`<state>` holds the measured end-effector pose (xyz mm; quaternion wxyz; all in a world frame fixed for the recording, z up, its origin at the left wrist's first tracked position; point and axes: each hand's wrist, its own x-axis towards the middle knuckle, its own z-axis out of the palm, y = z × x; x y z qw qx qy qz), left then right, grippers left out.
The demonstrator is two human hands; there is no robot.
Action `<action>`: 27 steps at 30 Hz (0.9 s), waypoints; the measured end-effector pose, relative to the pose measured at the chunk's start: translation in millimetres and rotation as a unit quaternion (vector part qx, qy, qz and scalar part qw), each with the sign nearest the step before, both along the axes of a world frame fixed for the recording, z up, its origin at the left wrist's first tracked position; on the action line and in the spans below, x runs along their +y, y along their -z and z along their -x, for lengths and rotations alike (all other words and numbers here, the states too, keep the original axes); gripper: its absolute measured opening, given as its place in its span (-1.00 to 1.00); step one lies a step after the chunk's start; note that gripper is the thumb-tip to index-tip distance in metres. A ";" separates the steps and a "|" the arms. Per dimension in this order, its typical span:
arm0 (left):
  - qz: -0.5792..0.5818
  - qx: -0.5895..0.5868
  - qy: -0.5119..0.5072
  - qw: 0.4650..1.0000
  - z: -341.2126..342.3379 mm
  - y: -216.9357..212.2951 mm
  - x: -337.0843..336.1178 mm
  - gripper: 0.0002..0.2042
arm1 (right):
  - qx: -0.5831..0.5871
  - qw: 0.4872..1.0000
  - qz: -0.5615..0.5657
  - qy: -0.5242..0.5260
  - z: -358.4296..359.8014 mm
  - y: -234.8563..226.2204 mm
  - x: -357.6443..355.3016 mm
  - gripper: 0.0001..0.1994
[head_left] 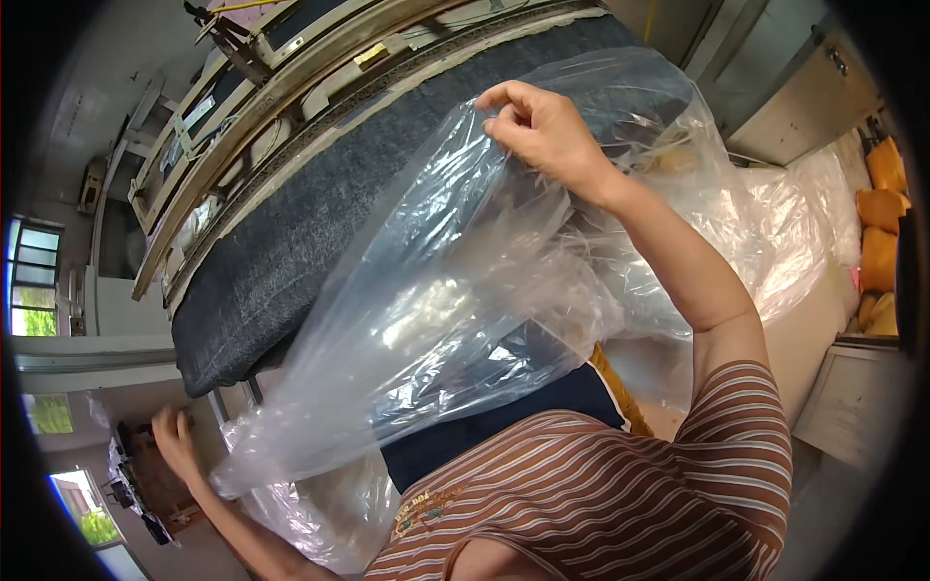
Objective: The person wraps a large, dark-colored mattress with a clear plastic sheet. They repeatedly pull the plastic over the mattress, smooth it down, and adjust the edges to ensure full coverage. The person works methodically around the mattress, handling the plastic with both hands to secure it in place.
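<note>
My right hand is raised over the padded surface, with thumb and fingers pinched on the top edge of a clear plastic sheet. The sheet hangs in folds from that pinch, slanting down to the left across my front. Out at the lower left, my left hand is held away from the sheet, its fingers small and slightly blurred but seemingly apart, with nothing visible in them. The gathered lower end of the sheet lies close to my left forearm.
A long bed padded with dark grey cloth runs diagonally ahead, with a wooden-framed machine along its far side. More crumpled plastic heaps at the right. Orange bundles sit above a pale cabinet.
</note>
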<state>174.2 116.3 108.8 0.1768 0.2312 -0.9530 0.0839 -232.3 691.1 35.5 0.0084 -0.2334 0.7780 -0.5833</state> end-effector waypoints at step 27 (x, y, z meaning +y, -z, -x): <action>-0.808 0.176 0.365 0.428 352.8 84.4 398.0 -0.90 | 0.188 0.959 -0.204 -0.059 13.9 -29.7 44.2 -0.86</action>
